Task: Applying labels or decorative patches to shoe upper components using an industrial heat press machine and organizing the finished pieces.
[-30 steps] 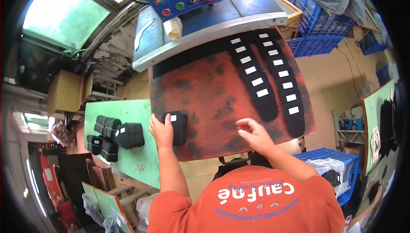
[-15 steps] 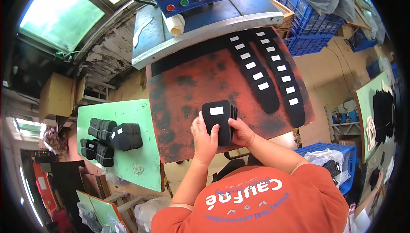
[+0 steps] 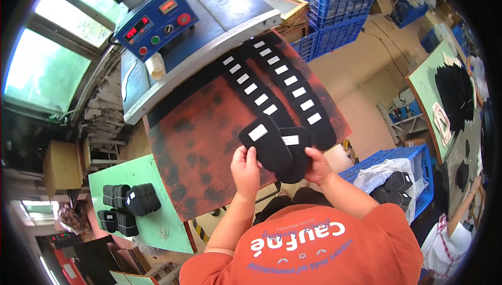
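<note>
My left hand (image 3: pixel 246 169) pinches the near-left edge of a black insole-shaped pad (image 3: pixel 273 149) with a white label at its far end. Behind and partly under it, a second labelled black pad (image 3: pixel 298 157), perhaps the top of a small stack, is gripped by my right hand (image 3: pixel 318 167), thumb on top. Both are held above the near part of a scorched red-brown work board (image 3: pixel 193 144). Just beyond them, two overlapping rows of similar labelled pads run away from me, a left row (image 3: pixel 256 108) and a right row (image 3: pixel 316 128).
Behind the board stands a metal-edged press table (image 3: pixel 209 55) with a blue control box (image 3: pixel 157 26). A green table (image 3: pixel 151 233) at left carries bundled black pads (image 3: pixel 142 200). Blue crates (image 3: pixel 329 10) rise at back right; another blue crate (image 3: pixel 366 167) sits near right. A co-worker's arm (image 3: pixel 463 209) shows far right.
The view has swung right, so the bench appears further left. The pads held together as one stack are now fanned apart, the labelled top one shifted left in my left hand.
</note>
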The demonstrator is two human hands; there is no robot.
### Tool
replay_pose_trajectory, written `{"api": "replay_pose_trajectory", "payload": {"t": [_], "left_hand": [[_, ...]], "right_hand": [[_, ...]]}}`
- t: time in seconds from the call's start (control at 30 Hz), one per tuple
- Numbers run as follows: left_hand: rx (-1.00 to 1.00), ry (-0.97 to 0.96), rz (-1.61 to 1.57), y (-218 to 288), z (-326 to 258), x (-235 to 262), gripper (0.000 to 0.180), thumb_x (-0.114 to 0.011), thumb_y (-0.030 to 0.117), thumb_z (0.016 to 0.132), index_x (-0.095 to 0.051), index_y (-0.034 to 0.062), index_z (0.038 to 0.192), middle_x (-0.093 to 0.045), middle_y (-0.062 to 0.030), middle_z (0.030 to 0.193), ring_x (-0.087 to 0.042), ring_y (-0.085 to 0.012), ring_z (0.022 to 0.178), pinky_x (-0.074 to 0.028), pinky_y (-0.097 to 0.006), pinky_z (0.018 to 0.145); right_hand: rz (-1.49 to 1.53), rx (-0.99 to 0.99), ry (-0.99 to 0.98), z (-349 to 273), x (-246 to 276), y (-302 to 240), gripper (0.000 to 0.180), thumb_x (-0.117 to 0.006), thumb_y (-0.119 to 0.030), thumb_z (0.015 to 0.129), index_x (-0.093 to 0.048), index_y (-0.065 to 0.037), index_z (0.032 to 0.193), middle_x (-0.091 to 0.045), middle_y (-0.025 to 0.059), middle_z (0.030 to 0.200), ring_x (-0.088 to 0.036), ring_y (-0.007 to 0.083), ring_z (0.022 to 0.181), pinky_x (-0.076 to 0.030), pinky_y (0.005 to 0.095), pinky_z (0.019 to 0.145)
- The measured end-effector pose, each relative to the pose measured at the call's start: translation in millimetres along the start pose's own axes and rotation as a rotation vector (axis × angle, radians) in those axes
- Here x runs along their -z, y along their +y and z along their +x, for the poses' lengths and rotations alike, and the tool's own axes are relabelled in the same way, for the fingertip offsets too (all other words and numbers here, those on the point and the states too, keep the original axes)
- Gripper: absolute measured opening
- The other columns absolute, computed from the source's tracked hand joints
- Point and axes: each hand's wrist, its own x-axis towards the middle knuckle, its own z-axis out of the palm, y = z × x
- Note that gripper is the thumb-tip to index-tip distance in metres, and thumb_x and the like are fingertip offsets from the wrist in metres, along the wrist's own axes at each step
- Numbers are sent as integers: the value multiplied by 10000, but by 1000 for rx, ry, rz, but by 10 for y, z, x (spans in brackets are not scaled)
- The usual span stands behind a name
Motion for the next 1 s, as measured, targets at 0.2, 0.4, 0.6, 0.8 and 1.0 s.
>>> {"api": "replay_pose_trajectory", "payload": {"t": [0.2, 0.4, 0.6, 0.8, 1.0], "left_hand": [[191, -43, 46, -390, 372, -365, 119, -531, 85, 876, -531, 0, 960, -547, 0, 695, -480, -58, 485, -394, -188, 439], [-604, 218, 850, -550, 464, -411, 246, -590, 97, 845, -524, -27, 1047, -586, -28, 735, -517, -62, 552, -439, -209, 503], [130, -240, 123, -171, 105, -585, 208, -602, 35, 828, -551, -26, 1020, -595, -11, 784, -495, -40, 581, -411, -174, 523], [134, -17, 297, -454, 338, -387, 254, -629, 58, 810, -537, -32, 1028, -562, -26, 760, -522, -79, 601, -450, -221, 553], [-78, -221, 165, -189, 71, -426, 241, -679, 77, 762, -567, 0, 962, -542, 12, 788, -490, -52, 659, -417, -217, 592]], "right_hand": [[-72, 139, 102, -508, 219, -600, 521, -593, -285, 791, -465, -25, 1224, -559, 110, 1164, -554, 245, 1057, -438, 387, 922], [-206, 203, 270, -513, 153, -649, 414, -603, -105, 823, -461, -21, 1202, -562, 111, 1116, -565, 207, 1014, -468, 352, 880], [-247, 165, 313, -408, 156, -690, 489, -641, -140, 812, -423, -32, 1236, -543, 94, 1152, -542, 205, 1050, -450, 362, 907], [-82, 176, 182, -396, 227, -1065, 460, -580, -101, 795, -443, -27, 1228, -547, 115, 1155, -540, 239, 1074, -439, 391, 926], [-252, 238, 303, 36, -71, -573, 484, -664, -119, 805, -432, -56, 1225, -541, 72, 1139, -528, 195, 1062, -442, 350, 918]]}}
